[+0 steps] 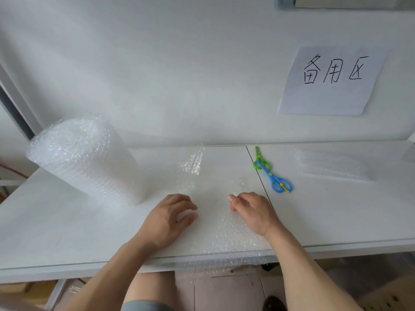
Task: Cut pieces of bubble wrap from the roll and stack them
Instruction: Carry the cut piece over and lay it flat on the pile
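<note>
Plainly, worktop (67, 221): we see two white slabs meeting at one seam just left of the scissors; the near edge runs below our wrists, and the widest bare stretch lies at near left, in front of the roll.
Wall (179, 63): white, rising from the worktop's far edge.
Roll (83, 158): one roll of bubble wrap, lying at far left, with its near end just left of our left hand.
Loose sheet (224, 216): one length spread flat at centre; its near end hangs over the front edge, and its far left corner curls up.
Paper sign (332, 79): one sheet on the wall at right, with three handwritten characters.
Cut stack (332, 167): one low pile of pieces at far right, well apart from our hands; we cannot count the layers.
Left hand (170, 218): its fingers (186, 205) are loosely curled, tips on the sheet's left part, gripping nothing.
Right hand (253, 212): fingers bent under, knuckles resting on the sheet; whether they pinch it we cannot tell.
Scissors (271, 173): one pair, green and blue, closed, between sheet and stack.
</note>
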`<move>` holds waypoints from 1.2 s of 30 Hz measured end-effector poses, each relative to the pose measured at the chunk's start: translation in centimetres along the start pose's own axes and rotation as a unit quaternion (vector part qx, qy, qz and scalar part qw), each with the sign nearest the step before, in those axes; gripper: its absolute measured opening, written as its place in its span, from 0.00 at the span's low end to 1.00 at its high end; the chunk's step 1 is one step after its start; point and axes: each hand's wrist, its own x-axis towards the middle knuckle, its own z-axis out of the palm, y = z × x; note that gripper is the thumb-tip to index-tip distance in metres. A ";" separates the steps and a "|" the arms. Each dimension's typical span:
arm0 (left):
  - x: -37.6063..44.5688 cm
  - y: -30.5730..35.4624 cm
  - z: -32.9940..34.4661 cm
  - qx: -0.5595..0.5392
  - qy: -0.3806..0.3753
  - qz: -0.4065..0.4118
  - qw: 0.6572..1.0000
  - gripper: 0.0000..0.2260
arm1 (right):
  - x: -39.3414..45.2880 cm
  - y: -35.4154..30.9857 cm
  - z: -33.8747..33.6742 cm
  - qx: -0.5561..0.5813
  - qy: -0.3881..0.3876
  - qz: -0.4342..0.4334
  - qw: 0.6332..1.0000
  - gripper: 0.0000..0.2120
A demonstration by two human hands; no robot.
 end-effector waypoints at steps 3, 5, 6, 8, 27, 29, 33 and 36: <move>-2.1 0.6 -1.0 -0.006 -0.042 0.040 0.998 0.16 | 0.3 -0.1 -0.1 0.021 -0.015 0.024 0.999 0.19; -2.7 0.9 -1.9 -0.068 -0.113 -0.002 0.991 0.19 | 0.4 0.1 -0.1 0.046 -0.026 0.040 0.998 0.19; -2.8 0.9 -2.4 -0.082 -0.160 -0.023 0.983 0.25 | 0.5 0.2 -0.1 0.063 -0.027 0.046 0.997 0.19; -2.8 1.2 -3.4 -0.059 -0.262 -0.052 0.962 0.39 | 0.3 0.3 0.0 0.096 -0.029 0.054 0.993 0.18; -3.0 1.3 -2.6 -0.152 -0.139 -0.144 0.968 0.11 | -2.4 -0.7 -2.2 0.238 -0.055 0.090 0.966 0.24; -2.1 2.0 -2.4 -0.171 -0.098 -0.180 0.964 0.07 | -2.5 -0.8 -2.4 0.249 -0.048 0.094 0.963 0.27; -0.6 3.1 -2.1 -0.222 -0.048 -0.257 0.939 0.09 | -2.6 -0.5 -2.8 0.292 -0.023 0.128 0.947 0.33; 0.4 3.5 -1.7 -0.191 -0.031 -0.307 0.932 0.11 | -2.4 0.0 -2.6 0.279 -0.033 0.124 0.952 0.45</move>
